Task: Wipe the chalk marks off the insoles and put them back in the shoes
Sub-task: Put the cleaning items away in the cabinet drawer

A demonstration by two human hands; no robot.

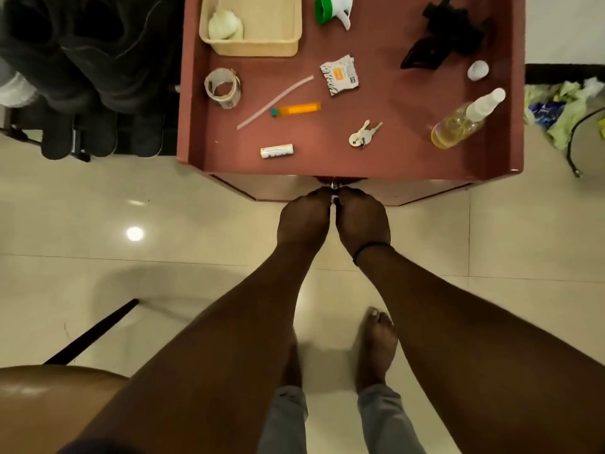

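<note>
No insoles or shoes are plainly in view. My left hand [304,221] and my right hand [363,221] are side by side at the front of a reddish-brown cabinet [409,191]. Their fingers curl onto small metal knobs [334,185] where the two doors meet, and the fingertips are mostly hidden under the top's edge. On the cabinet top [393,103] a pale cloth [226,26] lies in a beige tray [288,44]. A spray bottle of yellow liquid [465,121] lies at the right.
The top also holds a green-and-white sprayer [334,9], tape roll [222,88], keys [363,134], orange tool [296,109], sachet [340,75] and a black object [442,34]. Dark footwear-like shapes [82,60] fill a rack at left. My bare feet [376,348] stand on pale tiles.
</note>
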